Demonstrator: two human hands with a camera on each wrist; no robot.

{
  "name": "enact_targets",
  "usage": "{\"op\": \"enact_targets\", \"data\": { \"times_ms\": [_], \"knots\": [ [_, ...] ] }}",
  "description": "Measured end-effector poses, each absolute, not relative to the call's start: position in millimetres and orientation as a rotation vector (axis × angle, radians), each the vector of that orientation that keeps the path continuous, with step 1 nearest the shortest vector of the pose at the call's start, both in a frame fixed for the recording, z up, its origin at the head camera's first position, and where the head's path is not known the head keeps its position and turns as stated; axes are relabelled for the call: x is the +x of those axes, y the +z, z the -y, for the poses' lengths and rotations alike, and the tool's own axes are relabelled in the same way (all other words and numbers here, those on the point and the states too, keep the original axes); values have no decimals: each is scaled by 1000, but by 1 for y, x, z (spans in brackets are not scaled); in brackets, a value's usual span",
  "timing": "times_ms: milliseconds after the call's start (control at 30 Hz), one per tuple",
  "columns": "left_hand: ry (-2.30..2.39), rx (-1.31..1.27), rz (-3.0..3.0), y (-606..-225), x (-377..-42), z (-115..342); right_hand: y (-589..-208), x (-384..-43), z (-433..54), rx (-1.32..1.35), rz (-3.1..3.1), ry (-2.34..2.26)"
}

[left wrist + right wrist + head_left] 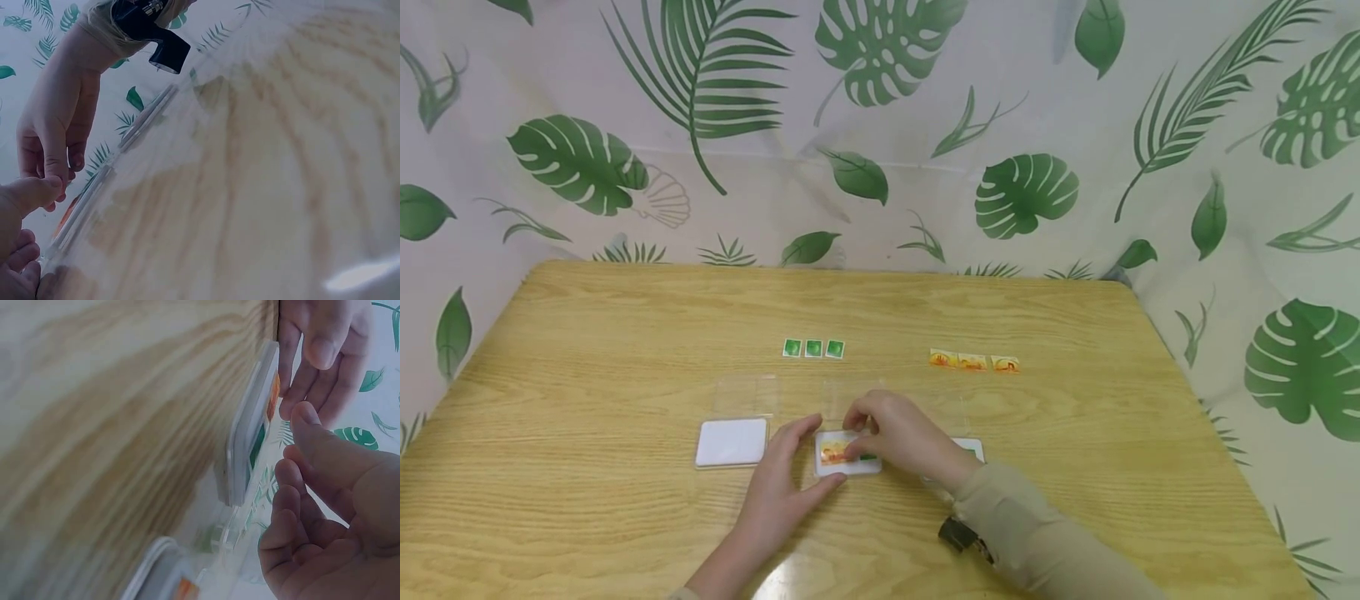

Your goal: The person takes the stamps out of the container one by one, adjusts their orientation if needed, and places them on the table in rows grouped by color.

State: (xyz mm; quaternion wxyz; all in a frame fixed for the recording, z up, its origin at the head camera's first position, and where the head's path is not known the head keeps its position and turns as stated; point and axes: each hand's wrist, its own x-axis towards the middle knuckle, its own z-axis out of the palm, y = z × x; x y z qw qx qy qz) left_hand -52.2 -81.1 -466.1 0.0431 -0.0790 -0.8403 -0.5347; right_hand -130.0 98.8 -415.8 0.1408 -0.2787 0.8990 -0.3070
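Observation:
On the table, a white card in a clear case (848, 468) bears an orange picture sticker (832, 452) on its left and a green one (868, 456) on its right. My right hand (891, 433) reaches over this card, its thumb and index fingertips drawn together at the orange sticker's edge. Whether a sticker is between those fingertips I cannot tell. My left hand (782, 483) lies at the case's left side, thumb by the near edge and fingers spread toward the far edge. In the right wrist view the card case (240, 450) appears edge-on beside both hands.
Left of the hands sits a plain white card in a case (732, 442). Another case (972, 447) is partly hidden by the right forearm. Clear lids (745, 395) lie behind the cases. Farther back are three green stickers (813, 348) and three orange stickers (972, 362).

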Motion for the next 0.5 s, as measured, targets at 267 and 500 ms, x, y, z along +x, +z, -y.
{"op": "enact_targets", "data": {
  "times_ms": [267,500],
  "knots": [
    [-1510,-291,2645,-469,-52,81,-418,-128,-99,-805,-2591,-874],
    [-1400,-352,2672,-472,-51,81,-419,-127,-99,-830,-2603,-869]
  ]
}}
